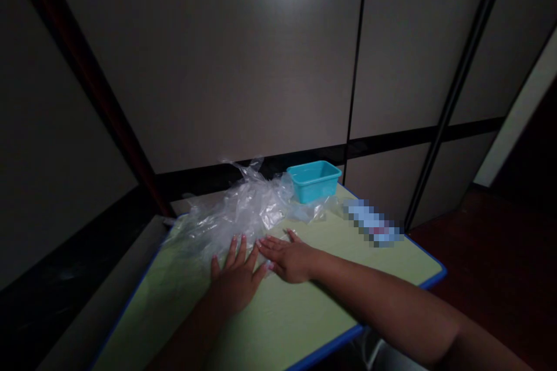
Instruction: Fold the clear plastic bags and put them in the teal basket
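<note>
My left hand [236, 282] lies palm down at the near edge of a pile of clear plastic bags [243, 208], its fingers spread. Close against it, my right hand [289, 258] reaches in from the right with fingers stretched out over a small piece of clear plastic. The fingertips of both hands nearly meet, and the part of the plastic beneath them is hidden. Crumpled and shiny, the pile spreads over the far left of the pale green table [304, 319].
A turquoise plastic basket [317, 188] stands at the back beside the pile. To its right lies a pixelated, light-blue flat item [374, 225]. Tall wardrobe panels [243, 69] rise just behind the table, which has a blue edge.
</note>
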### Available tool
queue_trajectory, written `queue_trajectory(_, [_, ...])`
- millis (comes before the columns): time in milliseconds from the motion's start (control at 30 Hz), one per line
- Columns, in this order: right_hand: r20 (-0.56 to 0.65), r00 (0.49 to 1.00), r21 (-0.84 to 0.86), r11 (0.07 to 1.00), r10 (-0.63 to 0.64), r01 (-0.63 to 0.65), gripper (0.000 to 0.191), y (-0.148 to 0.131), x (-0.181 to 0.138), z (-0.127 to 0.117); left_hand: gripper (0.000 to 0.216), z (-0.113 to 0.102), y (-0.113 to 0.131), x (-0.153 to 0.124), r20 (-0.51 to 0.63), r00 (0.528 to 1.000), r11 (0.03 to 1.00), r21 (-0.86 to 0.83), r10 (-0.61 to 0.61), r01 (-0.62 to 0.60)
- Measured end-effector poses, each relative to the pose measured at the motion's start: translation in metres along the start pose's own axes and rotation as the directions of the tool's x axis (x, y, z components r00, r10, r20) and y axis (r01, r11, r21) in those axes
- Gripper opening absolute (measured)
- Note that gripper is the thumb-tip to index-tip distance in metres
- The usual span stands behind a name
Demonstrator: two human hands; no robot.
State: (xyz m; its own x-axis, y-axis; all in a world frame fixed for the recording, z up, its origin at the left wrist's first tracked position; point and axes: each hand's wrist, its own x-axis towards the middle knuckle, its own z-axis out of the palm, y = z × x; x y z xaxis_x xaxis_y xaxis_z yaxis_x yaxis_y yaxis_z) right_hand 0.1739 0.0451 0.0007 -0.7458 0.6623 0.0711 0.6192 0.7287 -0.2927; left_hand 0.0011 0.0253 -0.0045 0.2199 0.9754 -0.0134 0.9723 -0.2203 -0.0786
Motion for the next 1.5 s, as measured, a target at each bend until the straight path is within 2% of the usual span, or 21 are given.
queue_trajectory(267, [0.083, 0.988, -0.017, 0.992, 0.130, -0.129, 0.059, 0.007, -0.004, -0.008, 0.056, -0.003, 0.001, 0.000, 0.004, 1.000, 1.000, 0.021, -0.018, 0.018])
queue_trajectory(433, [0.096, 0.990, 0.004, 0.995, 0.100, -0.101, 0.061, 0.007, -0.006, -0.010, 0.052, -0.005, 0.003, -0.002, -0.104, 0.994, 0.999, 0.020, -0.025, 0.027])
queue_trajectory(600, [0.085, 0.992, 0.007, 0.996, 0.093, -0.094, 0.061, 0.007, -0.007, -0.012, 0.048, -0.003, 0.010, -0.006, -0.191, 0.980, 0.998, 0.034, 0.057, -0.052])
queue_trajectory(733, [0.082, 0.992, 0.010, 0.995, 0.099, -0.100, 0.061, 0.006, -0.007, -0.011, 0.050, 0.002, 0.013, -0.005, -0.143, 0.989, 0.999, 0.021, 0.048, -0.045])
queue_trajectory(900, [0.123, 0.984, 0.013, 0.992, 0.127, -0.129, 0.062, 0.010, -0.007, -0.014, 0.055, -0.002, 0.014, -0.003, -0.045, 0.999, 1.000, 0.009, 0.009, -0.009])
queue_trajectory(1033, [0.214, 0.952, 0.014, 0.974, 0.217, -0.225, 0.065, 0.025, -0.013, -0.026, 0.056, -0.006, 0.012, -0.003, -0.016, 1.000, 1.000, -0.003, 0.003, -0.004])
queue_trajectory(1167, [0.313, 0.907, 0.003, 0.955, 0.282, -0.298, 0.076, 0.048, -0.023, -0.043, 0.057, -0.005, 0.010, -0.002, -0.004, 1.000, 0.999, -0.035, 0.004, -0.004])
queue_trajectory(1267, [0.341, 0.886, -0.001, 0.943, 0.314, -0.334, 0.079, 0.058, -0.029, -0.051, 0.058, -0.002, 0.009, -0.002, -0.009, 1.000, 0.999, -0.048, 0.011, -0.011])
queue_trajectory(1333, [0.305, 0.893, -0.004, 0.938, 0.330, -0.346, 0.078, 0.057, -0.031, -0.053, 0.059, -0.001, 0.009, -0.002, -0.032, 0.999, 0.999, -0.040, 0.011, -0.012])
queue_trajectory(1400, [0.207, 0.921, 0.013, 0.940, 0.330, -0.340, 0.073, 0.052, -0.031, -0.054, 0.057, -0.002, 0.009, -0.003, -0.074, 0.997, 0.999, -0.022, 0.025, -0.027])
queue_trajectory(1500, [0.063, 0.957, 0.067, 0.956, 0.282, -0.286, 0.064, 0.035, -0.026, -0.049, 0.050, -0.005, 0.010, -0.005, -0.106, 0.986, 0.990, -0.041, 0.131, -0.136])
